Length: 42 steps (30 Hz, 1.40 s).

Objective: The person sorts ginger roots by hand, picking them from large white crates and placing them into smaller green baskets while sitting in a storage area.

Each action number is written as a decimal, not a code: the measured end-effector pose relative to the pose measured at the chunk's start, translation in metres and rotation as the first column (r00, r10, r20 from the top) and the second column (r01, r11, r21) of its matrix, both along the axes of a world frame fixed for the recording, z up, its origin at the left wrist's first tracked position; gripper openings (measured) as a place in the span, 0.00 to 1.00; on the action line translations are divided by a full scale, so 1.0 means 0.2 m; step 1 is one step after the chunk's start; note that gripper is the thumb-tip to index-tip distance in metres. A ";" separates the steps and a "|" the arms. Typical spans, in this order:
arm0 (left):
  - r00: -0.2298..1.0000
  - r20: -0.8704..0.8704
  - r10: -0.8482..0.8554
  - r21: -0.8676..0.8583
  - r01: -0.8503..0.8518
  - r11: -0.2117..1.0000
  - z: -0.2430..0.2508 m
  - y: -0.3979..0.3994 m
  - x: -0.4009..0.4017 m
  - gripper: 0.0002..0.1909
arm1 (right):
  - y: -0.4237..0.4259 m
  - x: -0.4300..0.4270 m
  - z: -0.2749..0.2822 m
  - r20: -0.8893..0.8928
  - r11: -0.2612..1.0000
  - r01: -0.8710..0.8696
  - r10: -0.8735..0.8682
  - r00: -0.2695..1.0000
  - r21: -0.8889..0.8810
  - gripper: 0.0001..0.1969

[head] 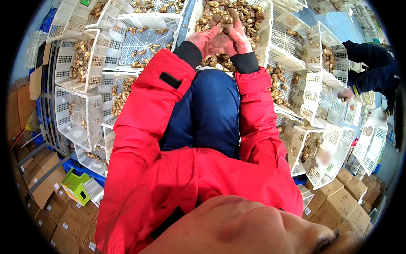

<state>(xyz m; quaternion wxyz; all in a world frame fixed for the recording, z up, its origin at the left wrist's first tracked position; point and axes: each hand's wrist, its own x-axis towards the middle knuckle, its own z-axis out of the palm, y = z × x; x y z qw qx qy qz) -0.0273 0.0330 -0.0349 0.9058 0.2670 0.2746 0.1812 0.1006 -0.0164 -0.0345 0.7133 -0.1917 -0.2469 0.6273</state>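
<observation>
Over a white plastic crate (268,35) in front of my knees, my hands are close together. The crate is heaped with knobbly brown pieces that look like mushrooms (250,16). One pale-brown mushroom (226,20) sits between the fingertips of my left hand (204,38) and my right hand (237,37). Both palms are turned partly up, and the fingers partly hide the piece. More mushrooms (219,60) show below my wrists, near the crate's close edge.
At left, a shallow white crate (127,63) holds scattered mushrooms, with stacked crates (92,73) beside it. More crates (317,92) stand at right, near another person's dark sleeve (371,82). Cardboard boxes (73,222) and a green plastic stool (75,187) lie behind left.
</observation>
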 end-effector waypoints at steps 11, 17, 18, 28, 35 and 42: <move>0.995 0.039 -0.096 0.035 0.095 0.995 -0.01 -0.01 0.01 0.25 | 0.00 -0.03 0.11 0.185 0.987 0.070 -0.043 0.982 -0.143 0.30; 0.990 0.083 -0.118 0.021 0.117 0.993 0.01 -0.01 0.00 0.23 | 0.00 0.05 -0.03 0.113 0.996 -0.051 0.060 0.992 -0.077 0.28; 0.997 0.068 -0.039 0.014 0.038 0.999 0.01 -0.01 0.00 0.22 | 0.01 0.03 -0.01 0.078 0.997 -0.058 0.062 0.995 -0.048 0.28; 0.912 -0.058 0.407 0.403 -0.351 0.845 -0.01 -0.01 0.05 0.17 | 0.01 -0.03 -0.01 -0.147 0.995 -0.061 0.071 0.987 0.075 0.31; 0.967 -0.113 0.229 0.423 -0.162 0.892 -0.01 -0.02 0.05 0.19 | 0.03 -0.02 -0.04 0.086 0.994 0.106 -0.107 0.991 0.017 0.29; 1.000 -0.018 0.015 0.148 -0.013 0.989 0.06 -0.02 -0.01 0.21 | 0.00 -0.01 0.03 0.055 0.989 0.124 -0.120 0.991 -0.085 0.28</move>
